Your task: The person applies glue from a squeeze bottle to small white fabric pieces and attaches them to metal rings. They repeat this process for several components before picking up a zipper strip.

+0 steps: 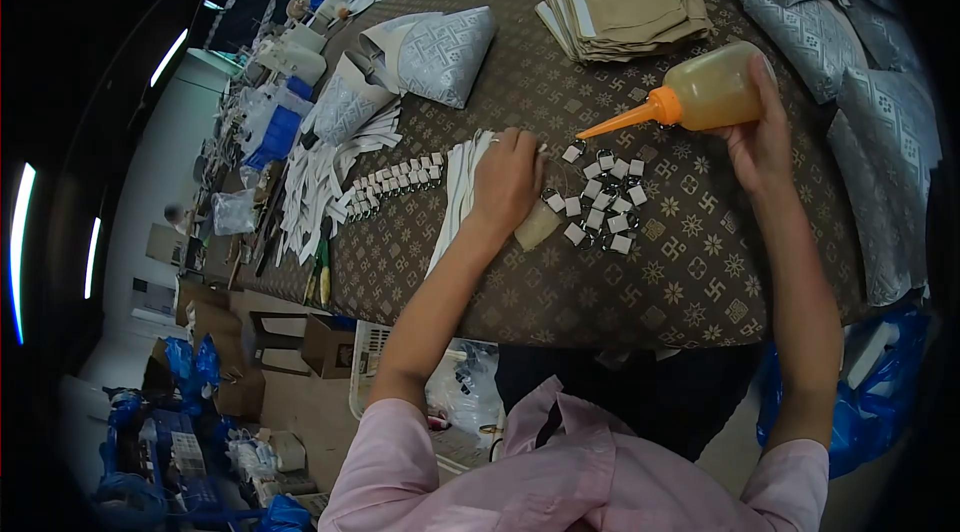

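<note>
My right hand [762, 137] is wrapped round a squeeze bottle [716, 89] of yellowish liquid with a long orange nozzle. The bottle lies nearly level, its tip pointing left, just above a small white-tabbed piece with a dark ring [573, 153]. Several similar pieces [605, 194] lie loose below the nozzle. My left hand [508, 177] rests on a stack of white fabric strips [460, 194], fingers bent and close together; what is under its fingertips is hidden. A small tan piece [538, 228] lies beside that wrist.
Rows of tabbed pieces [395, 182] and more loose strips [312, 177] lie to the left. Patterned grey pouches [440, 52] and a stack of brown pieces [635, 7] stand farther back. Grey patterned pieces [878, 172] line the right edge. Green-and-yellow snips [322, 272] lie near the left edge.
</note>
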The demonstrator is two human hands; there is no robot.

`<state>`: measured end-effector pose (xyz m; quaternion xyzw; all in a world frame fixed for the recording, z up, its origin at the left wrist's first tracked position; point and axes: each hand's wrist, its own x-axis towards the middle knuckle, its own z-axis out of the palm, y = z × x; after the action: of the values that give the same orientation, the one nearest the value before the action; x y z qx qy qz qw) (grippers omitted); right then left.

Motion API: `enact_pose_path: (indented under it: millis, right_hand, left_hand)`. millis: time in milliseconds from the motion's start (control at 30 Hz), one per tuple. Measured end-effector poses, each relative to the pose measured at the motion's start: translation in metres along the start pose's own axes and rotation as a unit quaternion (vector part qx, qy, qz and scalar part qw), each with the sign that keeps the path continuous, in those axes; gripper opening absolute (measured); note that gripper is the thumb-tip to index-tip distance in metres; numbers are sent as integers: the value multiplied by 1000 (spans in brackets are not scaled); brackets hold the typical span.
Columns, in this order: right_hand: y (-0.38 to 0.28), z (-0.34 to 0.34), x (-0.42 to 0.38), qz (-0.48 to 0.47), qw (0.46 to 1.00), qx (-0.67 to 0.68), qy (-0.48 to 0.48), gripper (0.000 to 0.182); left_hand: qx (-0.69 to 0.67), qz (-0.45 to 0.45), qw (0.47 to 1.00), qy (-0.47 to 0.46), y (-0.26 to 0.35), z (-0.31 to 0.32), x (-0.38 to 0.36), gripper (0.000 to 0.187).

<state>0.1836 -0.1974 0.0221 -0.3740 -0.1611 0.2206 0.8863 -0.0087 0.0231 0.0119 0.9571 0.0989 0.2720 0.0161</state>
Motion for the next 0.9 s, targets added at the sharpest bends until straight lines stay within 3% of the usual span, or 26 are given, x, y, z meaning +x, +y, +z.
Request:
enact_pose_path:
  millis: [67, 100, 167, 333, 433, 600, 833, 900]
  right_hand:
    - [0, 4, -1, -1, 1000, -1, 3, 47]
    - [-1, 9, -3, -5, 1000, -3, 19, 47]
    - [-2, 7, -4, -7, 999, -3, 40, 47]
    - [1, -1, 1, 3, 1000, -8, -9, 48]
    - [0, 2, -2, -5, 1000, -8, 0, 50]
    - [-3, 9, -4, -8, 999, -16, 27, 48]
    - [-1, 10, -6, -13, 1000, -12, 19, 48]
    - [-1, 10, -6, -12, 1000, -13, 19, 48]
  left_hand:
    - [-47, 19, 993, -105, 5, 4, -5, 18]
    - [-49, 20, 993, -105, 4, 2, -3, 18]
    - [-169, -77, 974, -127, -2, -3, 0, 19]
    - [-127, -98, 983, -92, -13, 6, -2, 18]
    - [-95, -56, 985, -136, -8, 9, 1, 20]
    - [-226, -207, 935, -179, -1, 0, 5, 20]
    - [-209, -239, 927, -199, -6, 6, 22, 18]
    - [-149, -245, 932, -223, 3, 1, 29, 16]
